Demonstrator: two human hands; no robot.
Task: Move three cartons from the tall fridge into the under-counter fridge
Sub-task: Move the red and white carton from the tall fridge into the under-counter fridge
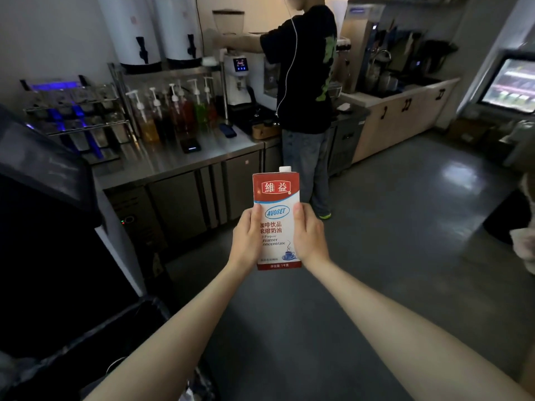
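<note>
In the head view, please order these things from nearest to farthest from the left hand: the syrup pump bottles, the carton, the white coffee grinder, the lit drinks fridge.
1. carton: held in the left hand itself.
2. syrup pump bottles: on the counter, ahead left.
3. white coffee grinder: farther along that counter.
4. lit drinks fridge: far right, across the room.

Both forearms are bare to the frame's lower edge, no sleeves showing. The left hand (246, 241) and right hand (309, 237) wear no gloves, rings or watch.
</note>
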